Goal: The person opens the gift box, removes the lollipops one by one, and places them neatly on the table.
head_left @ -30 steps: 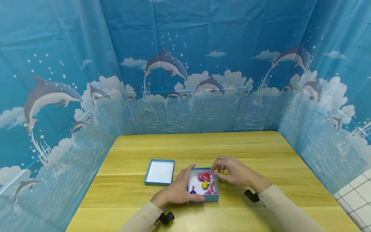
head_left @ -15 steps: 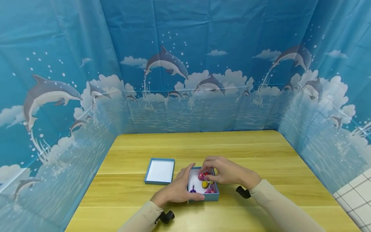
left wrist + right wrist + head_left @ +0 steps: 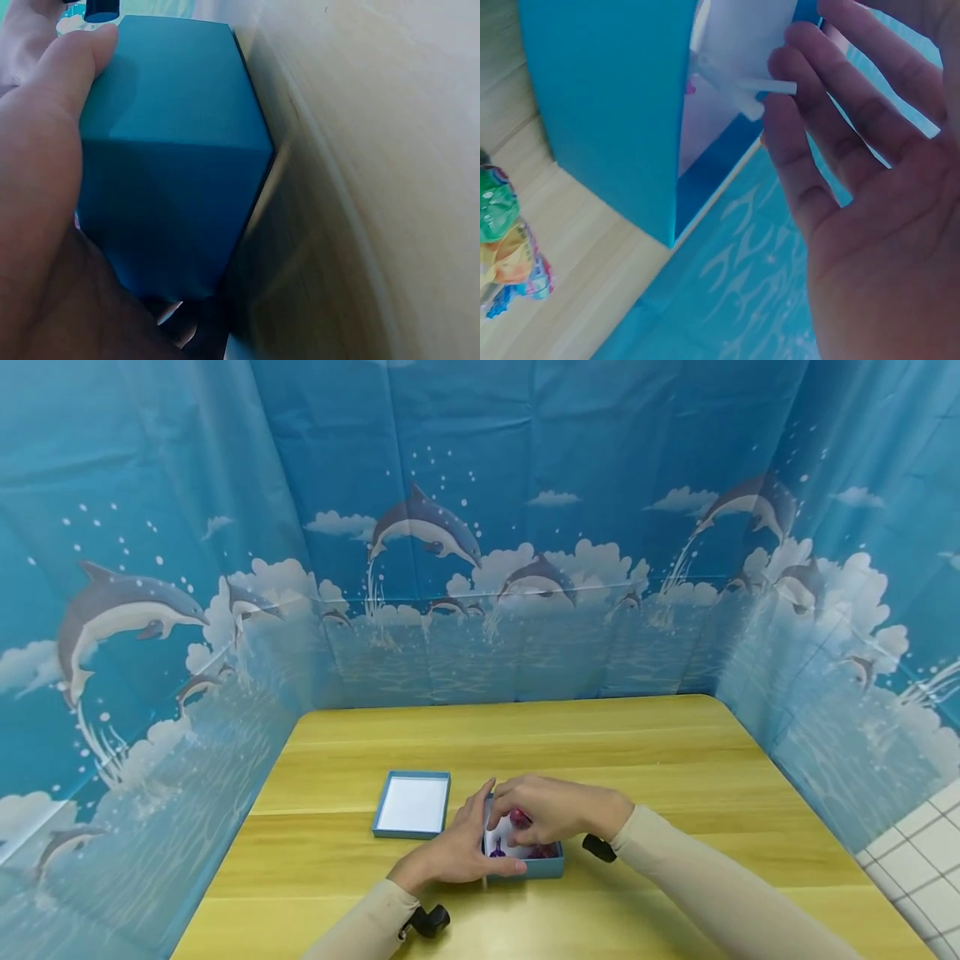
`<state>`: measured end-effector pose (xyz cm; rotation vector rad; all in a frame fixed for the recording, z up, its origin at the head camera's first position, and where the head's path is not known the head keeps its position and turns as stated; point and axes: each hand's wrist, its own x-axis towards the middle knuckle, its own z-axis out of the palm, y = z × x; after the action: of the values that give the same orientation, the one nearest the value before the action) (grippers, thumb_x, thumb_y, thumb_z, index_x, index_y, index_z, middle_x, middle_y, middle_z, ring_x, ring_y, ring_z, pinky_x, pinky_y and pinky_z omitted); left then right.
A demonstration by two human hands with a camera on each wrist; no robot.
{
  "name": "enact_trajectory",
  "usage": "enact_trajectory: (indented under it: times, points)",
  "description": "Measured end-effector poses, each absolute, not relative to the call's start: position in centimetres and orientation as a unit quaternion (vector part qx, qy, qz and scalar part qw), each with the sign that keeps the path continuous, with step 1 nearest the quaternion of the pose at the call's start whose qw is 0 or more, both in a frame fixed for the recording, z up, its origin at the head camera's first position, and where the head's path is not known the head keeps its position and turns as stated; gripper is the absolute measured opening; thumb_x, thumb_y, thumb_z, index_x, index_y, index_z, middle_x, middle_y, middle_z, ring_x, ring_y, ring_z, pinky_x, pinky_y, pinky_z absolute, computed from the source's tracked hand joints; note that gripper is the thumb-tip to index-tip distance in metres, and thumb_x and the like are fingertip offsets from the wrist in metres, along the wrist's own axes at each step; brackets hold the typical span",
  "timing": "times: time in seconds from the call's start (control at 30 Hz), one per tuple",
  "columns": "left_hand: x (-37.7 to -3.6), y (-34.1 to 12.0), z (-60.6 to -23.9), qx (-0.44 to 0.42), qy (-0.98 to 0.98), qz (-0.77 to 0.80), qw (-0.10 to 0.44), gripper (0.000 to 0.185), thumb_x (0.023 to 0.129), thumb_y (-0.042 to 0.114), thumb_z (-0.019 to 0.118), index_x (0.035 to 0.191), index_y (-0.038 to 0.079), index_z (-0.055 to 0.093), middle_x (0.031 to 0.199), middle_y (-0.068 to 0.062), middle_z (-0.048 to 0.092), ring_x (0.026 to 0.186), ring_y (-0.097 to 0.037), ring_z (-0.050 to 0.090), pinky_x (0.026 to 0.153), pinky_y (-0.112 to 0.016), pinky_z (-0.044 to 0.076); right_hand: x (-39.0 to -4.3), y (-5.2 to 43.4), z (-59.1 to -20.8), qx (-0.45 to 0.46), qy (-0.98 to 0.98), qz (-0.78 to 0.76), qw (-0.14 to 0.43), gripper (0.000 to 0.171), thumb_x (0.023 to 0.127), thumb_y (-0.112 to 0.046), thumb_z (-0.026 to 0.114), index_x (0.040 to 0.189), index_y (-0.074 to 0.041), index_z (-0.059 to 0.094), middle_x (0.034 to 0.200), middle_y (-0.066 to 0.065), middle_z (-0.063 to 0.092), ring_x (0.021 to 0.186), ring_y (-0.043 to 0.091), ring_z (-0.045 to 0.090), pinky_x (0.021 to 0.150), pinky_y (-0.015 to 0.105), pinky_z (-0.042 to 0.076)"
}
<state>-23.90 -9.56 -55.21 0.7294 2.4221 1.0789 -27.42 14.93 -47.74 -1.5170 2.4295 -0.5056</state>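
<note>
While my left hand (image 3: 457, 860) wraps the near-left corner of the blue box (image 3: 551, 868), thumb lying along its front wall and fingers up its left side, the box sits braced against the table (image 3: 525, 743) so it cannot slide as I reach in. The left wrist view agrees: my thumb (image 3: 52, 112) lies flat on the box's blue outer wall.

Over the box, my right hand (image 3: 558, 810) hangs with the fingers bent downward into the opening. In the right wrist view those fingers (image 3: 832, 150) look loosely spread, and a white lollipop stick (image 3: 742, 86) lies at their tips; whether I am pinching it or only touching it, I cannot tell.

Inside the box, on its white floor, I can see part of a pink wrapped lollipop (image 3: 519, 817) and a purple one (image 3: 497, 850); the hand covers the rest. Just outside the box, on its right, the right wrist view shows another wrapped sweet (image 3: 502, 247) in green, yellow and pink lying on the wood.

Beyond the box to its left, set apart from it, the lid (image 3: 412, 804) rests upturned, white inside showing, holding nothing. Farther back, the dolphin-print backdrop (image 3: 480, 527) closes off the table.
</note>
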Motion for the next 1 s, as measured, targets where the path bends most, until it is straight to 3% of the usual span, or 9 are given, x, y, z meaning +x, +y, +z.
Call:
enact_trajectory:
  times: [0.2,0.37,0.5,0.8,1.0]
  points:
    - [-24.0,-9.6,-55.4,0.259,0.857,0.403,0.192,0.137,0.101,0.073,0.081,0.188,0.021,-0.012,0.196,-0.023,0.006,0.181,-0.05,0.019,0.136,-0.073,0.039,-28.1,13.5,-48.0,-0.528,0.816,-0.161,0.172,0.02,0.106,-0.007,0.085,0.124,-0.015,0.089,0.125,-0.003,0.085,0.092,0.014,0.076,0.085,0.021,0.06]
    - [-24.0,-9.6,-55.8,0.26,0.854,0.409,0.19,0.139,0.101,0.073,0.081,0.188,0.023,-0.014,0.195,-0.025,0.007,0.18,-0.052,0.018,0.136,-0.075,0.037,-28.5,12.8,-48.7,-0.525,0.811,-0.152,0.207,0.023,0.105,-0.004,0.085,0.12,-0.019,0.091,0.12,-0.01,0.088,0.107,0.008,0.082,0.098,0.026,0.067]
    - [-23.9,-9.6,-55.9,0.258,0.853,0.411,0.193,0.137,0.101,0.073,0.081,0.188,0.024,-0.013,0.195,-0.025,0.01,0.18,-0.053,0.02,0.135,-0.074,0.04,-28.5,12.3,-49.0,-0.517,0.813,-0.138,0.23,0.021,0.105,-0.006,0.088,0.119,-0.021,0.092,0.115,-0.011,0.089,0.108,0.003,0.082,0.098,0.02,0.065]
    - [-23.8,-9.5,-56.1,0.251,0.854,0.411,0.195,0.135,0.1,0.072,0.082,0.189,0.029,-0.011,0.194,-0.025,0.014,0.179,-0.051,0.025,0.133,-0.069,0.045,-28.4,11.5,-49.5,-0.512,0.815,-0.111,0.248,0.013,0.104,-0.011,0.091,0.112,-0.021,0.094,0.101,-0.015,0.088,0.091,-0.009,0.075,0.086,0.009,0.06]
    - [-24.1,-9.6,-55.9,0.253,0.854,0.412,0.192,0.135,0.101,0.072,0.081,0.189,0.026,-0.01,0.193,-0.026,0.015,0.178,-0.052,0.027,0.132,-0.07,0.046,-28.7,11.5,-49.7,-0.513,0.816,-0.114,0.242,0.01,0.105,-0.013,0.09,0.106,-0.022,0.094,0.093,-0.016,0.085,0.082,-0.012,0.069,0.08,0.008,0.058]
